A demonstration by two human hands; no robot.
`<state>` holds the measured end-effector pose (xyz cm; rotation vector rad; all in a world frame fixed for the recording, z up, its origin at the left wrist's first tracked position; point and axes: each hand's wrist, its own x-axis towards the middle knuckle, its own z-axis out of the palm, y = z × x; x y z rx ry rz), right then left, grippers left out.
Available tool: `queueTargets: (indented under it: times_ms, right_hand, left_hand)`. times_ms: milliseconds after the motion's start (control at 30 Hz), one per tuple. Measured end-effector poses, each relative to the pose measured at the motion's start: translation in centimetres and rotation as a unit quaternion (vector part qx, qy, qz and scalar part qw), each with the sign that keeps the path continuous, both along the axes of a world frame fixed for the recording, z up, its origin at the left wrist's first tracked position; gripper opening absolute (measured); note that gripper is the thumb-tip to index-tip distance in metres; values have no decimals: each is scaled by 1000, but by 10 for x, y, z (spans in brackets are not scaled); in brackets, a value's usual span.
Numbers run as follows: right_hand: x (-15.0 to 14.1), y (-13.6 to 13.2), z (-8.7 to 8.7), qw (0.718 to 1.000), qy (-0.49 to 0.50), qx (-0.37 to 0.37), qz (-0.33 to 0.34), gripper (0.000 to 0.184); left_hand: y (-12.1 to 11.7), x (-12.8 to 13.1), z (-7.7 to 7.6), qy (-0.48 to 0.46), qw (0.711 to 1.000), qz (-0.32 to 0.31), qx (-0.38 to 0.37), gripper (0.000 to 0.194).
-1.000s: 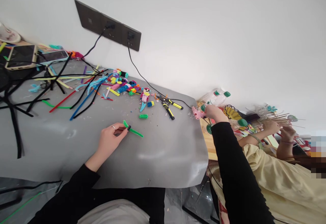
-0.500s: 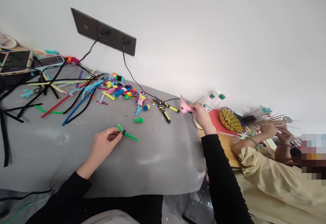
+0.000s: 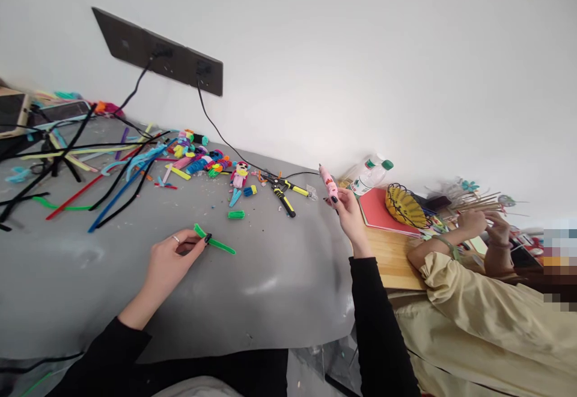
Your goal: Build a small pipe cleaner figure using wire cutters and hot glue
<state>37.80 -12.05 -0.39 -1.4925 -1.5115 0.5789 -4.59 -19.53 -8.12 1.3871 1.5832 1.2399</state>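
Between thumb and fingers, my left hand [image 3: 174,264] pinches a green pipe cleaner [image 3: 222,245] above the grey mat [image 3: 270,319]. My right hand [image 3: 350,216] is wrapped round a pink patterned hot glue gun [image 3: 328,181], its nozzle pointing up and to the left. A short bundle of green pipe cleaner [image 3: 236,215] lies just beyond my left hand. Wire strippers [image 3: 283,195] with yellow and black handles rest left of the glue gun. Next to them are a small pipe-cleaner doll [image 3: 240,175] and a little blue and yellow piece [image 3: 250,190].
Loose pipe cleaners [image 3: 108,192] and more fuzzy figures [image 3: 210,161] cover the mat's left and back. Cords run from a wall socket panel [image 3: 157,51]. At right are plastic bottles [image 3: 372,174], a red folder [image 3: 383,210], a yellow basket [image 3: 403,206] and a co-worker's arm [image 3: 451,270].
My right hand has lifted and turned the glue gun, so its nozzle and body now show upright. My left hand keeps its pinch on the green pipe cleaner. The view has shifted slightly right.
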Motion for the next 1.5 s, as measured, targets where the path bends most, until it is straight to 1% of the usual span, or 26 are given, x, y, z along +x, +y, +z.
queueTargets:
  times_ms: [67,133,267,300,367,433,567,633,700,767,867,933,1033,1167,1233,1367,1500]
  right_hand:
    - [-7,-11,-4,997,78,-6,10,48]
    - [-15,-20,-7,989,144,-14,14,45]
    - [-34,-39,-4,973,228,-32,19,43]
    - [-41,-44,-2,966,252,-40,26,43]
    - [-57,-53,1,938,337,-67,58,42]
    - [-73,-61,2,924,363,-87,80,40]
    - [-99,-72,-5,921,366,-118,65,38]
    - [-110,-75,-9,917,366,-142,69,38]
    - [-119,-76,-11,922,337,-171,83,36]
    - [-129,-77,-12,942,262,-191,87,35]
    - [-144,-78,-13,976,116,-175,51,37]
    - [-153,-78,-16,987,47,-152,15,35]
    - [-163,-78,-21,991,-23,-135,-4,34]
    - [-173,-81,-23,986,-99,-133,-2,44]
    - [-176,-81,-22,982,-129,-139,-6,45]
    - [-177,-81,-21,975,-168,-145,-10,38]
    - [-175,-80,-20,976,-180,-125,-4,28]
  left_hand:
    - [1,0,2,7,1000,-2,5,23]
    - [2,2,3,16,1000,-11,15,22]
    - [7,8,5,47,997,-32,46,22]
    - [8,11,5,55,996,-33,55,23]
    - [11,17,7,66,995,-32,69,23]
    - [14,22,9,72,994,-33,81,22]
    - [18,29,15,81,992,-37,86,20]
    - [18,29,16,81,993,-36,82,21]
    - [18,29,16,79,993,-38,76,20]
    - [18,28,15,76,994,-43,70,21]
    - [18,25,14,71,994,-52,62,23]
    - [19,23,13,68,994,-59,56,26]
    - [20,20,11,61,995,-69,46,28]
    - [22,17,8,49,995,-80,32,27]
    - [23,16,7,44,995,-82,26,27]
    - [23,15,4,37,996,-83,17,27]
    - [23,15,4,29,996,-83,9,27]
